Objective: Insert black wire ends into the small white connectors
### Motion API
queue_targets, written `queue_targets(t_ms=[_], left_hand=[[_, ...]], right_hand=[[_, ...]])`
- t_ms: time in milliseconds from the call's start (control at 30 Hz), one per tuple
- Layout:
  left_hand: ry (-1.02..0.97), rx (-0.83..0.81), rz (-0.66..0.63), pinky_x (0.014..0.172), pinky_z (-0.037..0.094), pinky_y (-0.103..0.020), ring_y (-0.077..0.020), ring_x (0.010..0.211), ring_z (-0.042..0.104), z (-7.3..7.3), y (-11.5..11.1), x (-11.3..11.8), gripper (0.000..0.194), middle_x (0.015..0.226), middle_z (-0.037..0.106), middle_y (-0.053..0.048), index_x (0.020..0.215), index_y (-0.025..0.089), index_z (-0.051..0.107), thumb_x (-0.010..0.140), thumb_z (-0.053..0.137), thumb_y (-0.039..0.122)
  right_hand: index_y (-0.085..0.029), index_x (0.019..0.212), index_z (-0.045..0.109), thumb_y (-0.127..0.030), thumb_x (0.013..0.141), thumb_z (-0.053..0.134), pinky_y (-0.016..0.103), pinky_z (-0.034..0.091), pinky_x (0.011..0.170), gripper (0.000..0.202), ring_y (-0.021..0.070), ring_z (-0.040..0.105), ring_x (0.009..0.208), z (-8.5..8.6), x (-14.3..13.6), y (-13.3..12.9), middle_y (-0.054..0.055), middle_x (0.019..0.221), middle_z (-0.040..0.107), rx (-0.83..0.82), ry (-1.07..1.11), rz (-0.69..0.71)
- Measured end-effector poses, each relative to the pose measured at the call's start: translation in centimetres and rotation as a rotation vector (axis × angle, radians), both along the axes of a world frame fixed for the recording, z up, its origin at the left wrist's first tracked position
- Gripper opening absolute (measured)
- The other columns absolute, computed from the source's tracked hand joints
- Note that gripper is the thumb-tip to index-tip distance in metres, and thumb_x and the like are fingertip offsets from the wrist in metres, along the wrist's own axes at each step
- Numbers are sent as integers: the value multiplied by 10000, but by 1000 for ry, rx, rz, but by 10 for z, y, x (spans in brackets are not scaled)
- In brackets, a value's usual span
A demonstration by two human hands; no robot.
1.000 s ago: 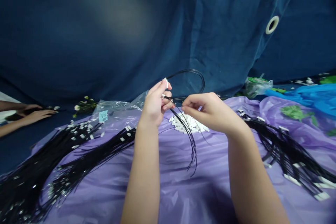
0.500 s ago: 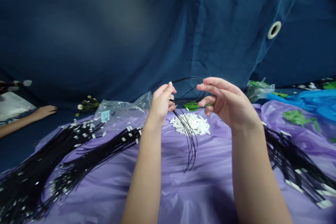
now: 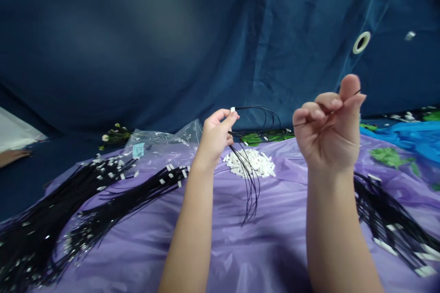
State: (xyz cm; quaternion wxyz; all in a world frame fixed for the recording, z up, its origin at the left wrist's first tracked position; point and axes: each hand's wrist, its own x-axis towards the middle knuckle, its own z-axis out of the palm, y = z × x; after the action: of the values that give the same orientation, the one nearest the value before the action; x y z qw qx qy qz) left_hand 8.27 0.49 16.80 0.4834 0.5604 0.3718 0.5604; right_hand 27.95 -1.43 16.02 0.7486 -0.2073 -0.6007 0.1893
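Observation:
My left hand [image 3: 216,135] pinches a small white connector [image 3: 233,109] between thumb and forefinger. Thin black wires [image 3: 252,181] arch to the right from the connector, and others hang in a loose bunch below the fingers. Raised to the right, my right hand [image 3: 326,130] has its thumb and forefinger pressed together. A short dark bit of black wire [image 3: 357,92] shows at those fingertips; where the rest of it runs is hard to see. Beneath and between my hands, a pile of white connectors [image 3: 250,162] lies on the purple sheet [image 3: 237,247].
Black wire bundles with white connectors [image 3: 113,206] lie at left, and another wire bundle [image 3: 392,215] at right. Behind are a clear plastic bag [image 3: 160,149], green leaves [image 3: 252,138], blue plastic [image 3: 412,135] and a navy curtain [image 3: 154,55]. Another person's hand [image 3: 15,156] is far left.
My right hand has moved up and to the right, away from my left hand, and its spread fingers have closed to a pinch. The other person's hand has drawn back left.

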Motion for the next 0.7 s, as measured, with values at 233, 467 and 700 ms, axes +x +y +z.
queue_targets(t_ms=[233, 467, 700], left_hand=[[-11, 17, -33, 369, 198, -145, -13, 379, 163, -1, 2, -3, 214, 525, 199, 92, 766, 175, 559, 877, 584, 356], [6, -29, -121, 395, 271, -155, -5, 371, 190, 0, 0, -6, 219, 531, 272, 87, 749, 168, 542, 875, 577, 344], [-29, -41, -226, 412, 292, -149, -13, 364, 185, -1, -3, -6, 232, 474, 255, 99, 761, 178, 520, 878, 560, 374]], right_hand=[[-337, 948, 657, -356, 848, 575, 294, 444, 538, 130, 134, 462, 584, 8, -13, -15, 7, 786, 533, -157, 131, 80], [-299, 846, 625, -363, 876, 535, 274, 368, 473, 114, 100, 377, 471, 17, -5, -20, -30, 658, 448, -96, 358, 30], [-221, 777, 707, -240, 800, 649, 246, 207, 389, 65, 78, 313, 418, 11, -16, -28, -45, 499, 447, -151, -32, -97]])
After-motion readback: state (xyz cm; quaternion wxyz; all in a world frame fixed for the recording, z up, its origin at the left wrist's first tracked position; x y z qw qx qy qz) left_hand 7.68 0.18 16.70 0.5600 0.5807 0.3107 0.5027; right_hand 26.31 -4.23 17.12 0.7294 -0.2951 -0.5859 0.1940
